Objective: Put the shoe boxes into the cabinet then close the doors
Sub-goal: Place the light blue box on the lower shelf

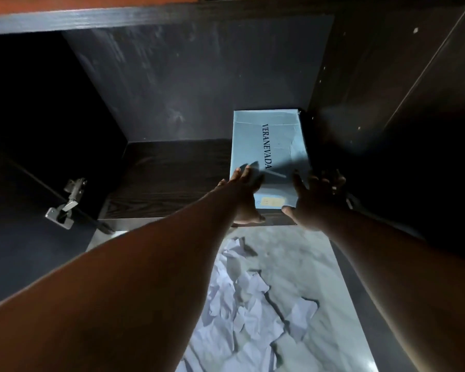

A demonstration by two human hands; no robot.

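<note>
On the left, a metal hinge sits on the open door, so the doors are not closed yet. We count 1 blue box in the dark wood cabinet, on the floor of the shelf in the right corner. It is smooth card, flat and square-edged. Our left hand and right hand are apart with spread fingers at its near end, maybe pushing. Crumpled white paper lies on the floor. We see no other boxes.
</note>
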